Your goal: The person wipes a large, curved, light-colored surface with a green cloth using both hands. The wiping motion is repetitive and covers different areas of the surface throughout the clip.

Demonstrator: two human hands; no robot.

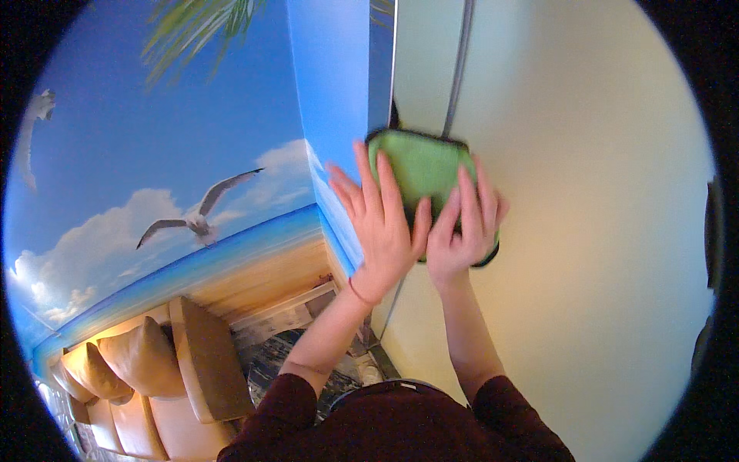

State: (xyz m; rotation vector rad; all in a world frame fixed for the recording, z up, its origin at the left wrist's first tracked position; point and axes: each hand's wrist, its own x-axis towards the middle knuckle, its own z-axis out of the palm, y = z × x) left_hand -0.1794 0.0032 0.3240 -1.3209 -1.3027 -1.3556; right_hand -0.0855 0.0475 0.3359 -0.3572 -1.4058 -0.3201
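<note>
A green cloth-like piece with black edging (424, 167), perhaps a cleaning cloth or a flat pouch, is in front of a pale panel. Spread fingers of my left hand (384, 222) lie over its left part, the thumb near its lower edge. Across its right part, my right hand (465, 234) has bent fingers and appears to grip it. One green corner shows below that hand. Both hands are blurred, and they hide much of the lower half of the piece.
The pale panel (577, 231) fills the right side, with a dark vertical seam (459, 63) above the green piece. On the left is a wall mural (231, 104) of sky, beach and a gull. Below it stands a tan sofa (211, 369) with cushions (141, 361).
</note>
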